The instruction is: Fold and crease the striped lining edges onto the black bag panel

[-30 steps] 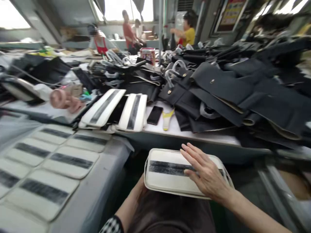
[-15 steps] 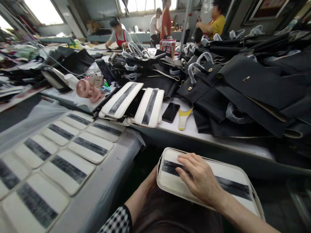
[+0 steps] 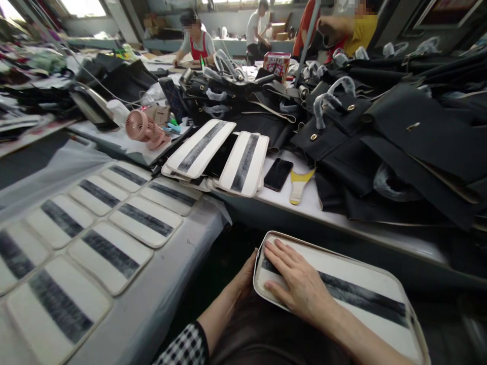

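Observation:
A white rounded-rectangle panel with a black stripe [image 3: 365, 274] rests across my lap, set inside a raised pale rim that looks like a bag's edge. My right hand [image 3: 300, 284] lies flat on its left part, fingers stretched out and pressed to the surface. At the panel's left end, my left hand [image 3: 245, 279] grips the rim; most of its fingers are hidden behind the edge. More striped panels [image 3: 146, 223] lie in rows on the covered table to the left. Two stacks of such panels, one of them a near stack [image 3: 245, 162], sit on the bench ahead.
On the bench lie a black phone [image 3: 279, 174] and a yellow-and-white template [image 3: 300, 185]. Black leather bags [image 3: 342, 137] are heaped to the right. A pink fan [image 3: 144, 129] and a metal kettle [image 3: 93, 106] stand at left. Several people work farther back.
My right hand has slid toward the panel's left end and flattened, covering the corner. The panel has shifted slightly right in view, as the whole scene has with the head's turn.

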`<control>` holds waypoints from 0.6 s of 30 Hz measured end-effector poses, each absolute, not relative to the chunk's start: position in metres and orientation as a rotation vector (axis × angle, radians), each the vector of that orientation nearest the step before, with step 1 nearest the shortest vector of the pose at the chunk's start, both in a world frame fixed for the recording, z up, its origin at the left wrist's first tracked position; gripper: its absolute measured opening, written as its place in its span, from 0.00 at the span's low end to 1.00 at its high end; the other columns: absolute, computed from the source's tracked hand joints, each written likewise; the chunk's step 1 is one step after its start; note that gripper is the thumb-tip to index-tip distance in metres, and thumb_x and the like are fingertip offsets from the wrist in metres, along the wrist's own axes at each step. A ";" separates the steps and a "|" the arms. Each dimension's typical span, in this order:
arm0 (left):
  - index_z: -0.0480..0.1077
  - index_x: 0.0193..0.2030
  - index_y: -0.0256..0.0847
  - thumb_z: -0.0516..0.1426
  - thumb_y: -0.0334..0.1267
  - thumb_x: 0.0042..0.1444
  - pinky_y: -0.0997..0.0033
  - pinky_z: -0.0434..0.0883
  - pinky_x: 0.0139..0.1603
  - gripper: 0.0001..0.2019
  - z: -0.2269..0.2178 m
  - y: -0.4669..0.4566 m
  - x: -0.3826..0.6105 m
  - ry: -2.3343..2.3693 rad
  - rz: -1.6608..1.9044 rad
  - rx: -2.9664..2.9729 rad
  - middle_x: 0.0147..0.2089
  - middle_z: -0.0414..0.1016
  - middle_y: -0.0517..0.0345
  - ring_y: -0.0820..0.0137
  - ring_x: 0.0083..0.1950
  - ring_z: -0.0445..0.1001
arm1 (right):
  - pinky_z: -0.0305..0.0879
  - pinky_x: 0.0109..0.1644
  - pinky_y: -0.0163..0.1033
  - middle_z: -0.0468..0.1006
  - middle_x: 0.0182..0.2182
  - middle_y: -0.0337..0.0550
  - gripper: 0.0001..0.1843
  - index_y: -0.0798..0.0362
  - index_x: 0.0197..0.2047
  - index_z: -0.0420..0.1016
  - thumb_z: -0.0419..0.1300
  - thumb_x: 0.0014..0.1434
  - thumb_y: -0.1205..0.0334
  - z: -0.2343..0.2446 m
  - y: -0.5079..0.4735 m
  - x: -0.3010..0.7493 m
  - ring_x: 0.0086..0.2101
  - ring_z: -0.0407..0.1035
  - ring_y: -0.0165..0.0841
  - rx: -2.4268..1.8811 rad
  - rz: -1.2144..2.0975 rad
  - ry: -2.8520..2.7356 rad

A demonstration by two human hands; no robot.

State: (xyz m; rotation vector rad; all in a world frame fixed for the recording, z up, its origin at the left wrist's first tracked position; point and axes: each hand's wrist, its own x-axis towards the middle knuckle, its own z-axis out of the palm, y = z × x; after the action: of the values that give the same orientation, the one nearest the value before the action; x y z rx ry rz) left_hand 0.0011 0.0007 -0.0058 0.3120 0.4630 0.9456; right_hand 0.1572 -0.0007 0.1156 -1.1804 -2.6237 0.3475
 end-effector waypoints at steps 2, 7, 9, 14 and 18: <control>0.68 0.62 0.34 0.48 0.56 0.66 0.57 0.56 0.70 0.29 -0.006 0.001 0.001 0.444 0.915 0.274 0.60 0.71 0.42 0.56 0.67 0.63 | 0.61 0.67 0.55 0.56 0.68 0.50 0.40 0.55 0.69 0.56 0.64 0.57 0.57 0.115 -0.002 0.155 0.66 0.53 0.44 -1.240 0.418 -2.491; 0.73 0.55 0.34 0.51 0.53 0.66 0.66 0.58 0.67 0.25 -0.004 0.000 -0.003 0.518 0.925 0.246 0.55 0.75 0.45 0.60 0.61 0.69 | 0.62 0.65 0.55 0.69 0.60 0.47 0.18 0.50 0.51 0.74 0.65 0.56 0.63 0.110 -0.007 0.155 0.59 0.63 0.43 -1.109 0.445 -2.303; 0.74 0.53 0.35 0.54 0.53 0.64 0.67 0.60 0.65 0.24 -0.001 0.000 -0.005 0.595 0.926 0.260 0.53 0.76 0.46 0.62 0.59 0.70 | 0.60 0.66 0.57 0.74 0.55 0.45 0.13 0.50 0.48 0.75 0.63 0.59 0.64 0.110 -0.007 0.155 0.58 0.64 0.43 -1.030 0.404 -2.345; 0.70 0.57 0.34 0.55 0.63 0.58 0.57 0.66 0.59 0.33 0.016 0.001 -0.016 0.744 0.854 0.450 0.51 0.75 0.42 0.58 0.52 0.73 | 0.60 0.66 0.57 0.75 0.54 0.44 0.11 0.51 0.48 0.75 0.60 0.62 0.64 0.111 -0.006 0.153 0.57 0.64 0.43 -1.057 0.389 -2.362; 0.69 0.47 0.35 0.58 0.59 0.57 0.69 0.70 0.43 0.26 0.039 0.002 -0.036 1.053 0.937 0.829 0.43 0.73 0.51 0.67 0.43 0.71 | 0.59 0.67 0.57 0.75 0.54 0.43 0.10 0.50 0.47 0.75 0.60 0.61 0.65 0.109 -0.007 0.153 0.58 0.63 0.42 -1.082 0.395 -2.348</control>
State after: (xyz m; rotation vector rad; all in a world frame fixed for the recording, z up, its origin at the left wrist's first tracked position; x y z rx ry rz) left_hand -0.0364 0.0017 0.0395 0.8286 1.0529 0.9369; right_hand 0.1526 -0.0074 0.1087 -1.0822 -2.3479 0.3946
